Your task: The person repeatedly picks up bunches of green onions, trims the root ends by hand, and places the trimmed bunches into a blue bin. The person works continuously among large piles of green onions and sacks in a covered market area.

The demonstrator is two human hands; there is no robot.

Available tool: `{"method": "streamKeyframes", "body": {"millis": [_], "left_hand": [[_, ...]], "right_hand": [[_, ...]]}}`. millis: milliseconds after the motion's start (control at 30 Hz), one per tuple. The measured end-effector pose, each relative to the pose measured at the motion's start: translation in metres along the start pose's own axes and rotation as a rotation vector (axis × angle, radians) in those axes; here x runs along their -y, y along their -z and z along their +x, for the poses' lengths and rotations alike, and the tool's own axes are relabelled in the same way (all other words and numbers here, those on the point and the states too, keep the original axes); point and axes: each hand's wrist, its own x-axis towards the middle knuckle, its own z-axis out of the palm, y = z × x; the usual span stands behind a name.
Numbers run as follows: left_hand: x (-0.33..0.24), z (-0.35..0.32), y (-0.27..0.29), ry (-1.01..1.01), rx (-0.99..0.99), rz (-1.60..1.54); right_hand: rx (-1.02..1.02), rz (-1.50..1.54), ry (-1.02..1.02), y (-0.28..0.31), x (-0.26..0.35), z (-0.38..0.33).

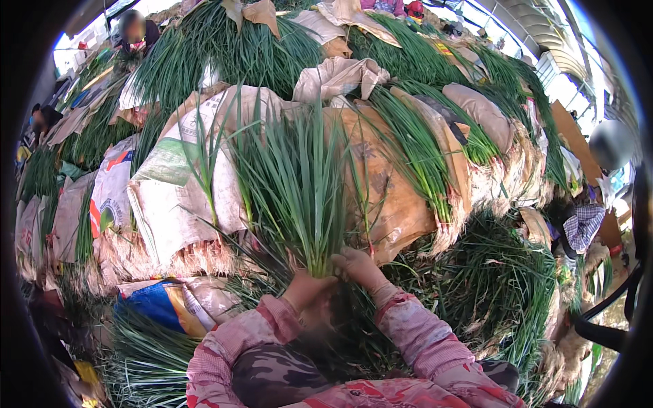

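Observation:
A fanned bunch of green garlic (299, 190), with long flat green leaves and pale stems, stands upright in front of me. My left hand (309, 291) is closed round the lower stems. Against the right side of the same stems, my right hand (360, 268) has its fingers curled in a grip. The bunch's root ends are hidden behind my hands and wrists. Beyond the leaves, a few single stalks (207, 173) lie on a white woven sack (221, 170), and another stalk (366, 197) rests on a brown sheet (394, 183).
Stacked green garlic with pale roots (190, 251) rises ahead, partly under sacks. Loose leaves (490, 285) heap at the right, and more greens (149, 350) lie left beside a blue and yellow sack (160, 306). Other people (139, 30) are at the far edges.

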Motion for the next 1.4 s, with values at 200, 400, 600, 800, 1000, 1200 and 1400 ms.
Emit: {"method": "streamKeyframes", "body": {"millis": [200,400,600,800,1000,1200,1400], "left_hand": [[-0.015,-0.014,0.002,0.225,0.167,-0.281],[-0.085,-0.031,-0.006,-0.262,0.204,-0.277],[-0.061,-0.011,-0.009,0.009,0.142,-0.511],[-0.041,0.007,-0.015,0.054,-0.032,-0.419],[-0.012,0.018,-0.01,0.219,0.139,-0.207],[-0.012,0.004,-0.015,0.167,0.132,-0.19],[-0.054,-0.031,-0.031,0.183,-0.033,-0.045]], "right_hand": [[-0.46,0.271,0.193,-0.007,0.033,-0.015],[-0.189,-0.135,0.164,0.044,0.007,-0.036],[-0.369,-0.586,-0.091,0.046,-0.036,-0.037],[-0.229,-0.745,0.093,0.043,-0.037,-0.003],[0.087,-0.045,0.165,0.024,0.006,-0.053],[-0.268,0.479,-0.099,-0.004,0.014,-0.036],[-0.552,0.728,0.173,0.021,0.046,-0.041]]}}
